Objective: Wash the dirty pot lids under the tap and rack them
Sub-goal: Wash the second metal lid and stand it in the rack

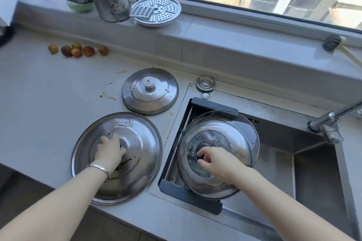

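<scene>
Countertop steel lid (135,154) under left hand (109,152).

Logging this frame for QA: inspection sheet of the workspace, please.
Surface: grey counter, brown stains.
Job's things: large steel lid and small steel lid on counter, spattered; two glass lids on sink rack.
Clutter: fruit, mugs, steamer plate on sill.
Grippers: left hand on large lid's knob; right hand at glass lid's knob.
Cables: hose.
Surroundings: tap, window.
</scene>
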Demonstrator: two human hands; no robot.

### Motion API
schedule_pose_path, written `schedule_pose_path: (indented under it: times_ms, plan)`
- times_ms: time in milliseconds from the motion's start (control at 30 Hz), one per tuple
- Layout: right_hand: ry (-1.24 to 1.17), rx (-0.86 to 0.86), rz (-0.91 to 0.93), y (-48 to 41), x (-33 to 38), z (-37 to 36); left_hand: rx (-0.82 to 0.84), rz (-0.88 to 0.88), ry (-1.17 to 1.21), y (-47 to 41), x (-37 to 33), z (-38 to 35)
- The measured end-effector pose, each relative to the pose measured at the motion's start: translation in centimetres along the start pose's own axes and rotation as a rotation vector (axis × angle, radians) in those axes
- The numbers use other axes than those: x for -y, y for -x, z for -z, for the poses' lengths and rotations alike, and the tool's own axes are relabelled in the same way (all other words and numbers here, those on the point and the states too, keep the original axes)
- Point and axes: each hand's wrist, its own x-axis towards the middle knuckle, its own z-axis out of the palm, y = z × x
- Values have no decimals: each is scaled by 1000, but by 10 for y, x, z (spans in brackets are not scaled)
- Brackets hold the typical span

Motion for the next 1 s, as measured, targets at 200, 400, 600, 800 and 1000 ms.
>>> schedule_pose_path:
  times_ms: [200,400,600,800,1000]
  plan:
    - [-276,-170,-75,12,-9,13,-179,-214,174,54,-47,44]
    - [-788,-327,-83,69,-24,97,-204,-499,403,122,-142,99]
    - [-993,-607,-98,164,-61,178,-33,-716,569,183,-243,104]
    - [-733,-718,-126,215,-98,201,106,-791,603,225,-312,73]
    - [-442,-469,-313,182,-135,133,-38,-854,672,257,-318,32]
